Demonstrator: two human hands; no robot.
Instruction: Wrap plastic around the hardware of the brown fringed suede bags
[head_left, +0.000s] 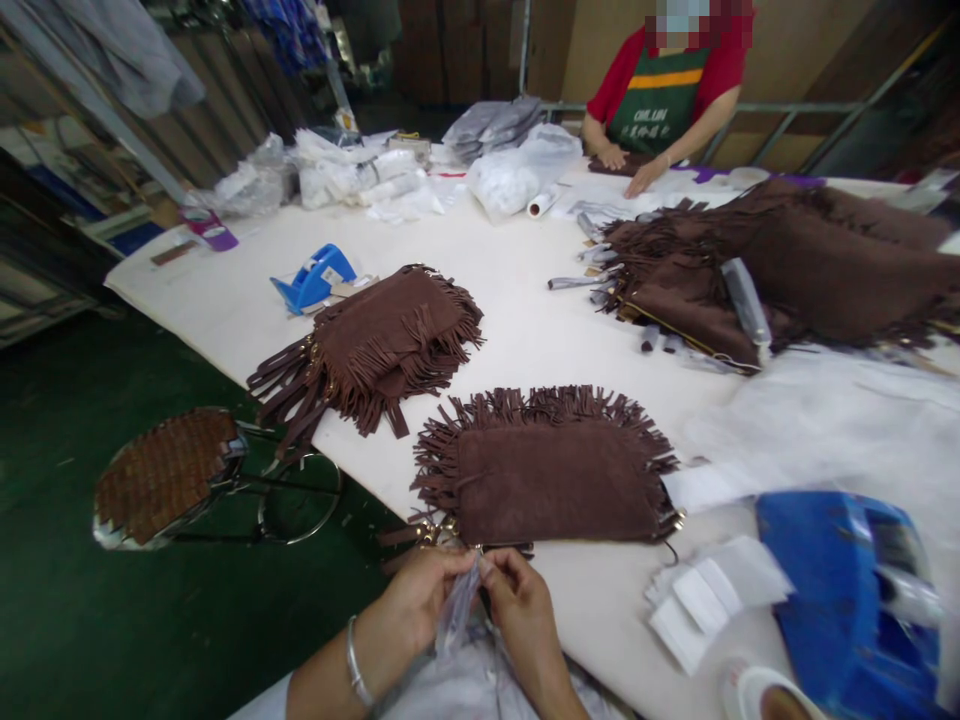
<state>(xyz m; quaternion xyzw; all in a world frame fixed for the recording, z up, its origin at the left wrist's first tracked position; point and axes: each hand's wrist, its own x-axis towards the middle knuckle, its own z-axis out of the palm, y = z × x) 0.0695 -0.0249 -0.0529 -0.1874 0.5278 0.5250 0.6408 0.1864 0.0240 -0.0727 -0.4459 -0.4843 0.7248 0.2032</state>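
Observation:
A brown fringed suede bag [559, 485] lies flat at the table's near edge, its fringe pointing away from me and gold hardware at both lower corners. Just below its left corner, my left hand [420, 597] pinches a clear plastic sleeve [457, 612] between thumb and fingers. On the other side of the sleeve's top, my right hand [517, 600] is closed on it with thumb and forefinger. The sleeve hangs down toward my lap; what is inside it, if anything, I cannot make out.
A stack of fringed bags [382, 330] sits left, near a blue tape dispenser [315, 280]. A larger blue dispenser [847, 600] and white paper slips [705, 595] lie right. More brown bags [810, 250] are heaped behind. Across the table [517, 310] stands a person [660, 100]. A stool [169, 470] stands left.

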